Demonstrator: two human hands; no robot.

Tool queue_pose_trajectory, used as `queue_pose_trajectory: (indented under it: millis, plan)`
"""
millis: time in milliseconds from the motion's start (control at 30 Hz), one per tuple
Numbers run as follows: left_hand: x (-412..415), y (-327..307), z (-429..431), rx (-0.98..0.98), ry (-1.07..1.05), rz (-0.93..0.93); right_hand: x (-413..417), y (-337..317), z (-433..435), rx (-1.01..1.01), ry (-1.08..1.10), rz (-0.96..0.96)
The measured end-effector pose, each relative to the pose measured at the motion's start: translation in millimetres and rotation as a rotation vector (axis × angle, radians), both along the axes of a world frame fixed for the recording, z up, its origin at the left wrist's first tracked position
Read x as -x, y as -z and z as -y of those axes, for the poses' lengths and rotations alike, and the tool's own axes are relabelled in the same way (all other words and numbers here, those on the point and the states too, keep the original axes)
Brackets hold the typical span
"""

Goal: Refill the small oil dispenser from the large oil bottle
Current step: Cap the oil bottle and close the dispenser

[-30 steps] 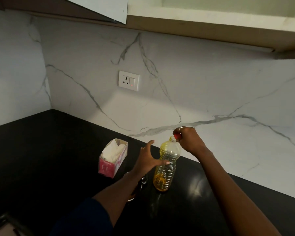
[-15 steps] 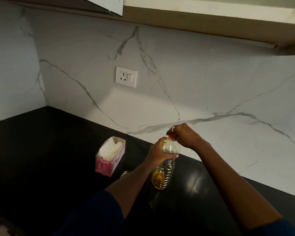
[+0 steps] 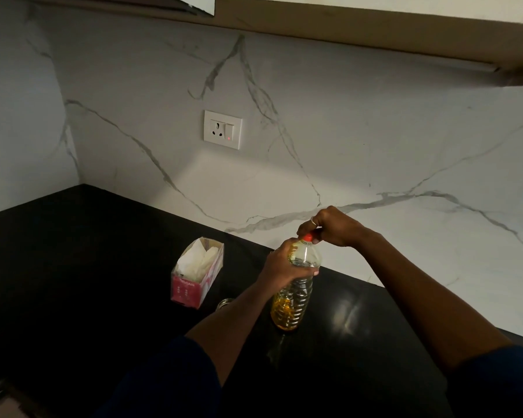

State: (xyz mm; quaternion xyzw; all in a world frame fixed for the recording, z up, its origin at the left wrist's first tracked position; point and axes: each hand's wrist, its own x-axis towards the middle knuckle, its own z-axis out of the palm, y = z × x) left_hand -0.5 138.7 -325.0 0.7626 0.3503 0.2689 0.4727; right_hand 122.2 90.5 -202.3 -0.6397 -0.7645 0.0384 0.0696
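Not much readable text here tbh: the pink tissue box (image 3: 194, 277) has some white print on its near face, but it's too blurry to make out, and the large oil bottle (image 3: 293, 294) shows no label at all, just clear ribbed plastic w/ yellow oil sitting in the bottom part. Bottle stands upright on the black countertop (image 3: 73, 267), roughly mid-scene, a bit right of the tissue box and not touching it. The left hand (image 3: 280, 265) is wrapped around the bottle's upper body just under the shoulder, fingers curled round the far side and fingertips showing at the right edge, so it's a proper grasp. The right hand (image 3: 329, 226) comes in from the right and sits on top, fingers pinched around the red cap (image 3: 308, 236), which is still on the neck; thumb is at the near side of the cap, other fingers bent over it, and there's a ring on one finger. The small oil dispenser (image 3: 225, 303) is barely visible, just a glassy rim peeking out left of the left forearm, btw the tissue box and the bottle, on the counter; neither hand touches it. Behind everything there's a white marble backsplash w/ a wall socket (image 3: 223, 129), its switch showing a tiny red dot.
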Motion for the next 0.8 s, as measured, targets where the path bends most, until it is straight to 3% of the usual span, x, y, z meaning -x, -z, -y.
queue_pose_trajectory:
  millis: [167,433,600,800]
  plan:
    - [0,0,0,-0.007,0.005,0.003,4,-3,-7,0.04,0.028,0.071]
    - [0,-3,6,-0.041,-0.017,-0.01,22,-4,-8,0.052,0.332,0.316]
    - [2,-6,6,-0.02,-0.009,-0.023,17,-12,-11,0.113,0.355,0.06]
    - [1,-7,7,-0.035,-0.003,-0.031,17,-16,-5,0.082,0.32,0.043]
